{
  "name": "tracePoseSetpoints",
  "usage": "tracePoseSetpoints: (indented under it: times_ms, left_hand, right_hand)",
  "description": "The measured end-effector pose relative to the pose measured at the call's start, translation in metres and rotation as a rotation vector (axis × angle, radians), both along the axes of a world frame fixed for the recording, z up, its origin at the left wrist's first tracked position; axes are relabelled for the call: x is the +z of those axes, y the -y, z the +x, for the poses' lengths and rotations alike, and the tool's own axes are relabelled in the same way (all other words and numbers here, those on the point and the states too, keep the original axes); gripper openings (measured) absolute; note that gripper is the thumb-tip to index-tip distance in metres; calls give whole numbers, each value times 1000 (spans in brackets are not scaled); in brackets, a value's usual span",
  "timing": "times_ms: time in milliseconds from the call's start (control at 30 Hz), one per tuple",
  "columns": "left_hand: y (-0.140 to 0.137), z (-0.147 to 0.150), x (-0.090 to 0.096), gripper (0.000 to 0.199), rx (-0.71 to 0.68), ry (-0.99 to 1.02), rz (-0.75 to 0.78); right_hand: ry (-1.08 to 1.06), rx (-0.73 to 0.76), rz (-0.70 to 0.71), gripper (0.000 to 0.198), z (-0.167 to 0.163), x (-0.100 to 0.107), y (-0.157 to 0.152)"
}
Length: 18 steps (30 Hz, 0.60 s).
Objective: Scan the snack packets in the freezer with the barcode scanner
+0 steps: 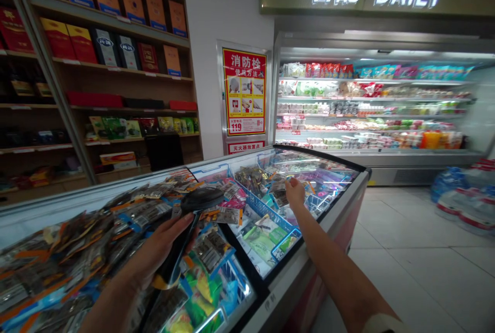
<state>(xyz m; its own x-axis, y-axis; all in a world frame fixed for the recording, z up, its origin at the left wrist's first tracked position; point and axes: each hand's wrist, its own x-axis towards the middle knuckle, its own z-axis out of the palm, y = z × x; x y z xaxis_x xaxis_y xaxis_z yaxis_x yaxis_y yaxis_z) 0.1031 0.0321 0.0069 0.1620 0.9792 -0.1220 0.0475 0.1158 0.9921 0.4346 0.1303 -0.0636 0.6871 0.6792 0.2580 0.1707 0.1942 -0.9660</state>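
My left hand (164,245) is wrapped round the handle of a black handheld barcode scanner (201,199). The scanner's wide head points forward over the freezer, and its cable trails down toward me. Farther forward and to the right, my right hand (296,192) is closed in a pinch on the edge of a small dark snack packet (279,192) with a pale label. Beyond that packet lie more dark packets (251,177). A big heap of similar packets with orange and blue edges (88,243) spreads over the freezer top on the left, close to my left forearm.
The chest freezer (358,194) has glass lids and blue wire baskets (266,204) with frozen goods inside. Shelves of boxed goods (116,67) stand at left, a lit refrigerated display (371,101) at the back right. Bundled water bottles (469,206) sit on the tiled floor (406,230).
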Motion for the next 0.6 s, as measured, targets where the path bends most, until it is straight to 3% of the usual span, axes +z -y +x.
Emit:
tracePoseSetpoints:
  times_ms: [100, 167, 333, 400, 467, 600]
  left_hand:
    - [1, -3, 1, 36, 2, 20, 2]
    - [1, -6, 1, 37, -52, 12, 21]
    - [4, -13, 8, 34, -30, 33, 22]
    - [7, -16, 11, 33, 20, 62, 6]
    - [7, -19, 13, 32, 56, 91, -2]
    - [5, -24, 10, 33, 90, 118, -39]
  right_hand:
    - [181, -129, -24, 30, 2, 4, 8]
    - [308, -86, -24, 32, -13, 4, 12]
    - [642, 318, 41, 34, -95, 0, 34]
    - [1028, 602, 127, 52, -138, 1, 53]
    - [1260, 719, 211, 65, -180, 4, 72]
    - [1496, 889, 316, 71, -239, 8, 85]
